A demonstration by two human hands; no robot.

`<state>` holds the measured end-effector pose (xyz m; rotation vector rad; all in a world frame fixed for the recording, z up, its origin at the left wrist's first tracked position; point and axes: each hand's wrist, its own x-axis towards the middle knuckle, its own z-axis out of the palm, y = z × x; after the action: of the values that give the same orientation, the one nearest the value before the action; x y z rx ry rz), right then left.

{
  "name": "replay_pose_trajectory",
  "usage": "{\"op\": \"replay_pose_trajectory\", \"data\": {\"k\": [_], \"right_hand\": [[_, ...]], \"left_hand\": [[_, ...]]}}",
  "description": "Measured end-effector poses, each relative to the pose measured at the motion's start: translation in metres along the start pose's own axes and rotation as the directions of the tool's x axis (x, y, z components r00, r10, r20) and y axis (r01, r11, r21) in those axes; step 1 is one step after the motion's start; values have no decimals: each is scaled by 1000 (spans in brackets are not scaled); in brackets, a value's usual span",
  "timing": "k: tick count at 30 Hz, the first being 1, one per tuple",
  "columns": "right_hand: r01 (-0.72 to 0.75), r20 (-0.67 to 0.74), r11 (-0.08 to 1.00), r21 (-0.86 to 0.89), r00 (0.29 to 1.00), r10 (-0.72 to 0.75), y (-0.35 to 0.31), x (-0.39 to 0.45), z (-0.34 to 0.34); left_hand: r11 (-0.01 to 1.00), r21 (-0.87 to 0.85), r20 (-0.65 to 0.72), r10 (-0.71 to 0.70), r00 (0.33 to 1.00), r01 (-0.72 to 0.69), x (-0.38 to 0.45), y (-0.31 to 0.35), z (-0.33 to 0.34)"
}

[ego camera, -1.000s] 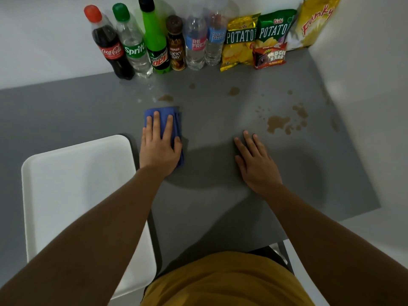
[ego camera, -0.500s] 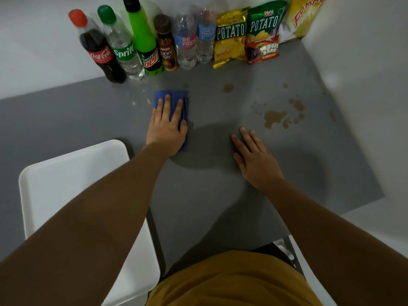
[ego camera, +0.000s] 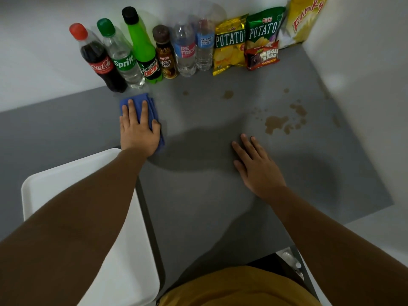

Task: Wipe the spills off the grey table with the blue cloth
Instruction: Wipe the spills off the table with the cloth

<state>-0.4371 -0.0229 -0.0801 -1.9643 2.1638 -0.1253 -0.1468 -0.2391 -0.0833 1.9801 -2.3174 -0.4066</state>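
Just in front of the Coca-Cola bottle (ego camera: 97, 60), the left hand (ego camera: 139, 131) presses the folded blue cloth (ego camera: 141, 111) flat on the grey table (ego camera: 198, 195), fingers spread; wiping is midway. The right hand (ego camera: 256, 166) braces, fingers splayed. Next, likely sweep toward the brown spills (ego camera: 276, 123) well right of that bottle.

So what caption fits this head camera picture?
Left hand presses folded blue cloth on grey table; brown spills remain.

On the table (ego camera: 198, 206) the left hand (ego camera: 139, 133) lies flat on the cloth (ego camera: 152, 111) just before the bottles (ego camera: 123, 56); the right hand (ego camera: 256, 168) rests well right, the spills (ego camera: 276, 123) just behind it; snack bags (ego camera: 247, 40) stand right of the bottles.
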Motion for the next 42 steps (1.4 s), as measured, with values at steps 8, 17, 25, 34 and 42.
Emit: {"op": "replay_pose_trajectory", "data": {"k": [8, 17, 25, 34, 42], "right_hand": [[4, 5, 1000, 13, 1000, -4, 0, 0, 0], [0, 15, 1000, 27, 1000, 0, 2, -1, -1], [-8, 34, 999, 31, 999, 7, 0, -1, -3], [6, 13, 998, 56, 1000, -7, 0, 1, -2], [16, -37, 998, 66, 999, -14, -1, -2, -1]], "left_hand": [[989, 82, 68, 120, 990, -125, 29, 28, 0], [964, 49, 66, 258, 964, -261, -22, 35, 12], [995, 39, 42, 95, 995, -97, 16, 60, 9], [940, 71, 127, 322, 938, -332, 16, 117, 22], [906, 48, 74, 418, 906, -422, -23, 76, 23]]}}
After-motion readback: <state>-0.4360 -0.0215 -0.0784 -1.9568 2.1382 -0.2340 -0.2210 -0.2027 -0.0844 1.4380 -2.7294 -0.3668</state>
